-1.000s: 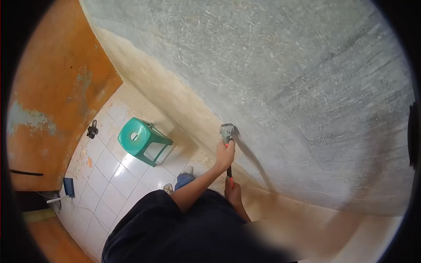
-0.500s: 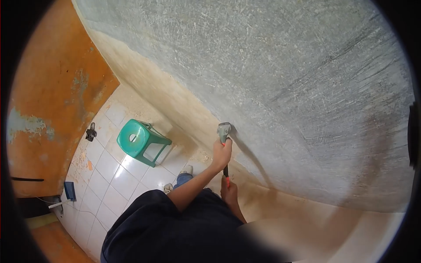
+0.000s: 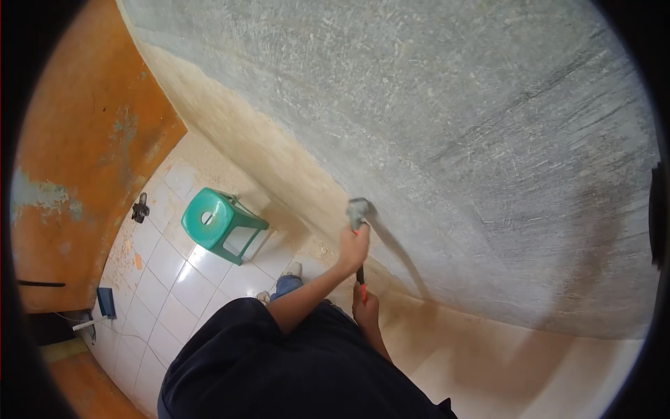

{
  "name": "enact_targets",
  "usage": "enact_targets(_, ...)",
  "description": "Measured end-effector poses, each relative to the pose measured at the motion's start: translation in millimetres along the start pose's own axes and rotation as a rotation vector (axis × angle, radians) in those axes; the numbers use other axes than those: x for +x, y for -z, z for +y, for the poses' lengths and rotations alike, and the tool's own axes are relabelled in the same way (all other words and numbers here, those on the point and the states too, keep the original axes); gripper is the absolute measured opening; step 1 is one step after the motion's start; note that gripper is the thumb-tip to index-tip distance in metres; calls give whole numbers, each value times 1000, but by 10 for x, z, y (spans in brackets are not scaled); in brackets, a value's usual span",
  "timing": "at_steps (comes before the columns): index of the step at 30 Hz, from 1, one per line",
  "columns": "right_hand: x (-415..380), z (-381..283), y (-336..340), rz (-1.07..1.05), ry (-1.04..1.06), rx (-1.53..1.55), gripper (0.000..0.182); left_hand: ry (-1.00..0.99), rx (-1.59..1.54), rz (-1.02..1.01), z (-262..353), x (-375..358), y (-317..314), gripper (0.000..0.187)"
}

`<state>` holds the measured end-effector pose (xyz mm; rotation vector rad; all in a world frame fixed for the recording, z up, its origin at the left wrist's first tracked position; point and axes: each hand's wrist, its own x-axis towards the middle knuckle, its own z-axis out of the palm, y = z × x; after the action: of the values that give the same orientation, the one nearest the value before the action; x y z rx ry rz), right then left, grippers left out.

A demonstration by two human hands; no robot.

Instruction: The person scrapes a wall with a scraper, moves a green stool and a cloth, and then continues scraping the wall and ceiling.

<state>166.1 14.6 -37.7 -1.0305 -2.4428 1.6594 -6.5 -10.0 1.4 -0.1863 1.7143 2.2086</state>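
Observation:
My left hand (image 3: pixel 354 248) is closed round the upper handle of a long-handled scraper (image 3: pixel 357 208), just below its grey head. Further down, my right hand (image 3: pixel 366 311) grips the black and orange-red handle near its end. The scraper's head is right at the wall (image 3: pixel 474 140), close to where rough grey plaster meets a smoother beige band. A shadow of the tool falls on the wall beside it.
A green plastic stool (image 3: pixel 216 222) stands on the white tiled floor (image 3: pixel 166 262) to the left. Near the peeling orange wall (image 3: pixel 77 133) lie a small dark object (image 3: pixel 140 208) and a blue dustpan (image 3: pixel 106 303). Paint flakes and a thin cable lie on the tiles.
The scraper's head and my left hand have shifted very slightly downward in view. Both hands keep their hold. The stool and floor have slid slightly left as the camera moved.

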Motion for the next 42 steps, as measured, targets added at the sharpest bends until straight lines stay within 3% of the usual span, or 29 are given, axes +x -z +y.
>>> enact_targets(5, 128, -82, -146, -12, 88, -29, 56, 34, -24, 14, 218, 155, 132, 23)
enact_targets(7, 6, 200, -63, -42, -102, 61, 57, -136, 95, -7, -136, 11, -8, 18)
enact_targets(9, -63, 85, -6, -29, -123, 69, 55, -71, 31, -2, -140, -10, -61, 18)
enact_targets(11, 21, -86, -99, 23, 31, 21, 57, -41, 4, -4, 86, 144, 76, 19)
enact_targets(15, 83, -143, -120, -30, -7, 65, 58, -32, 1, -22, 64, 152, 118, 21)
enact_targets(17, -24, -46, -51, -38, -146, 53, 58, -73, 28, -19, -59, 112, 43, 21)
enact_targets(21, -51, -138, -40, -11, -158, -29, 59, 126, -73, -55, 158, 18, 63, 19)
enact_targets(35, -44, 24, -152, 63, 0, 0, 57, -53, 21, -25, -43, 48, 28, 21)
enact_targets(36, -9, -7, -150, 69, -2, 2, 57, 47, -33, -32, 220, 47, 73, 23)
enact_targets(40, -25, -166, -163, 17, -77, 84, 58, -11, -27, -19, 131, 84, 81, 20)
enact_targets(42, -109, -224, -125, 20, -131, 62, 58, 53, -34, -40, 119, 31, 79, 19)
